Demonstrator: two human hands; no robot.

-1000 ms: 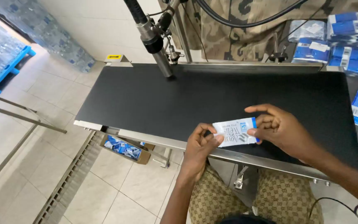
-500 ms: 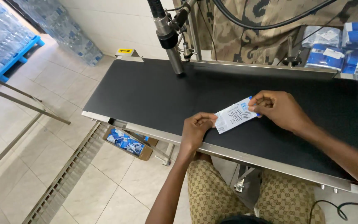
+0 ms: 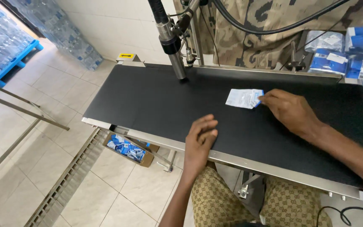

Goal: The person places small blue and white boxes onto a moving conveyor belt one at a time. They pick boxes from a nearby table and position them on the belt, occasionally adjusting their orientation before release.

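Slid farther up-belt, sachet (image 3: 243, 98) lies flat (long axis crosswise).

Right hand (image 3: 290, 110) fingertips pin a white-and-blue sachet (image 3: 244, 98) flat on the black belt (image 3: 148, 101), left hand (image 3: 200, 141) rests empty near the front edge, print head (image 3: 174, 52) seemingly just above the belt.

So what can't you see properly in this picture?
- Head view: the right hand covers one end of the white and blue packet; its print is too small to read.
- The printer nozzle runs off the top edge.
- The blue packs are cut by the right edge.
- The belt hides part of the floor box.
- The left hand rests empty; its palm faces down, unseen.
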